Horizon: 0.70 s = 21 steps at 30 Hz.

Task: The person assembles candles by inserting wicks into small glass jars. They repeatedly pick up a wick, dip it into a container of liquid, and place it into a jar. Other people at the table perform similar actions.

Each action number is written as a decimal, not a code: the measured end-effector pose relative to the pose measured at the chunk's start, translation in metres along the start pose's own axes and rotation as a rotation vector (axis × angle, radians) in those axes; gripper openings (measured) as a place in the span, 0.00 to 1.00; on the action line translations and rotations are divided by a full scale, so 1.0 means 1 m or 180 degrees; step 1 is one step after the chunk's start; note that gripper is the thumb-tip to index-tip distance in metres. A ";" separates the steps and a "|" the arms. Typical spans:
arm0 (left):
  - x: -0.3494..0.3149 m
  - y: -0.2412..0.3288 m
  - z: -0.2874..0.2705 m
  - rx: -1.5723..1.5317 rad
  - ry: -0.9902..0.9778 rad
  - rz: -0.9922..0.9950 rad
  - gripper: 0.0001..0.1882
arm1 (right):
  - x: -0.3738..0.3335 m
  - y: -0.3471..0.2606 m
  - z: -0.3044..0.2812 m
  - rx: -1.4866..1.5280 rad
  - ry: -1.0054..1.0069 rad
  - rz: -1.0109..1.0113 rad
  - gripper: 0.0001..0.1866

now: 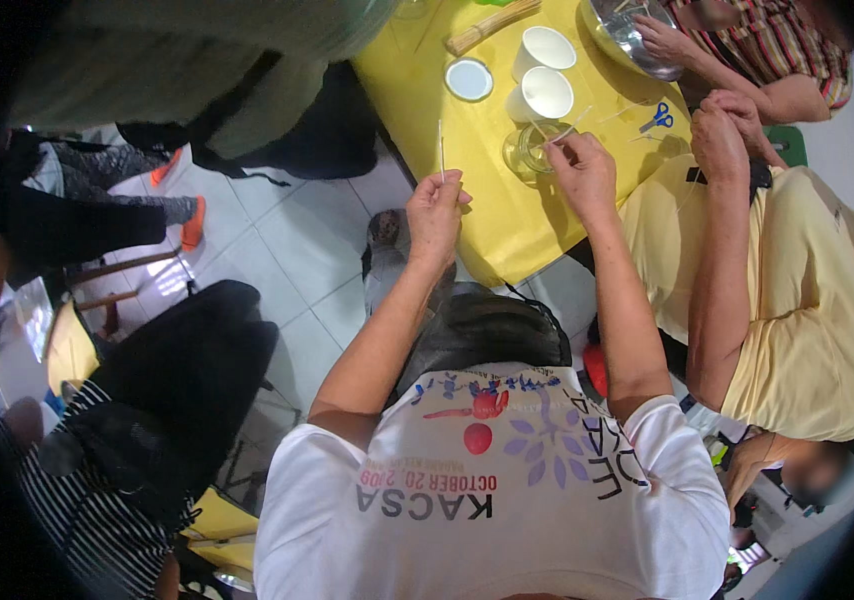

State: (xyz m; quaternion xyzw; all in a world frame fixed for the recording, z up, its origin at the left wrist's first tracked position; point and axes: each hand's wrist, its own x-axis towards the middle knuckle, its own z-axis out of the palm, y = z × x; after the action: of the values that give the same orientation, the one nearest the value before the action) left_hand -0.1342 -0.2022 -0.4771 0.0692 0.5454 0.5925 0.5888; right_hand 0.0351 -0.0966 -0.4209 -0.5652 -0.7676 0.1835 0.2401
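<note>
My left hand (434, 222) pinches a thin whitish strip (441, 148), which sticks up past the fingertips at the table's left edge. Over the table, the fingers of my right hand (585, 172) are closed on a second thin pale strip (573, 126). A clear glass jar (516, 158) stands just left of that hand, partly hidden by it. Whether the right-hand strip touches the jar's mouth I cannot tell. Just beyond the jar are two white cups (547, 92), close together, and a round white lid (469, 79).
A yellow-covered table (507, 235) lies ahead. On it are a bundle of thin sticks (493, 26), blue-handled scissors (659, 117) and a metal bowl (619, 38), touched by another person's hand (665, 45). Someone in yellow (807, 320) sits close on my right, hands clasped.
</note>
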 end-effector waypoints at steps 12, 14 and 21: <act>0.069 -0.144 -0.127 -0.0731 0.0057 0.0275 0.10 | -0.056 0.053 0.168 0.0124 0.0182 -0.0017 0.07; 0.082 -0.164 -0.146 -0.0729 0.0022 0.0523 0.10 | -0.063 0.062 0.195 0.0225 0.0260 -0.0082 0.07; 0.115 -0.204 -0.210 -0.0883 -0.0004 0.0519 0.10 | -0.077 0.080 0.254 0.0283 0.0199 0.0220 0.06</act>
State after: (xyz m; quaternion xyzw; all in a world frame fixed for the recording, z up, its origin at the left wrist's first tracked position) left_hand -0.1935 -0.2912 -0.7735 0.0316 0.4506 0.7079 0.5430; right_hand -0.0296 -0.1489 -0.6853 -0.5856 -0.7308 0.2078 0.2824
